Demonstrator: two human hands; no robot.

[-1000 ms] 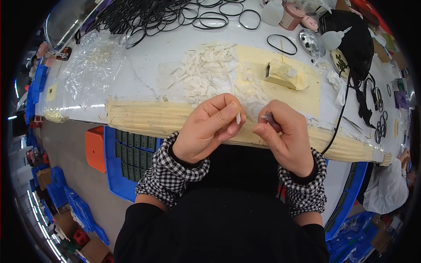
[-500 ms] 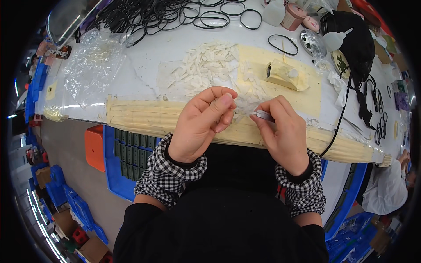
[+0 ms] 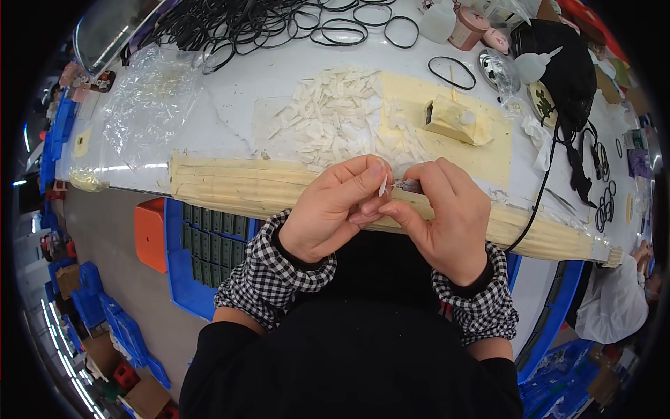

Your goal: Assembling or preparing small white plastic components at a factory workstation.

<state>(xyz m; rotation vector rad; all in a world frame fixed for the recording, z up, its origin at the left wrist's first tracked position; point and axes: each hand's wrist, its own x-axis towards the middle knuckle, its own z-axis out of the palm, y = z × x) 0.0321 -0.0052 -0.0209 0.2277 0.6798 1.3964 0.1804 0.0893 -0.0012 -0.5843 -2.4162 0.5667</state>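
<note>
Where the white strips are heaped: a loose pile (image 3: 335, 105) is spread on the white table (image 3: 230, 94), and all places below are measured from this pile.
Left hand: the left hand (image 3: 331, 202) is raised on the near side of the pile, with thumb and forefinger pressed together on a white sliver (image 3: 383, 184).
White sliver: it is held roughly on end at the left fingertips, nearer than the pile and a little to its right.
Right hand: the right hand (image 3: 450, 213) is placed nearer than the pile and further to its right; a small grey tool (image 3: 410, 186) is clamped in its curled fingers, partly hidden.
Tool tip: it is pointed toward the sliver; whether the two are touching cannot be told.
Cuffs: both wrists are covered by black-and-white checked cuffs (image 3: 303, 262).
Taped edge: cream tape (image 3: 237, 185) is wrapped along the table front, nearer than the pile.
Yellow sheet: a yellow sheet (image 3: 499, 164) is laid right of the pile, partly overlapped by strips, and a yellow-wrapped block (image 3: 453, 120) is set on it.
Black loops: black loops (image 3: 209, 24) are heaped beyond the pile, mostly to its left.
Plastic: clear crumpled plastic (image 3: 150, 98) is left well to the pile's left.
</note>
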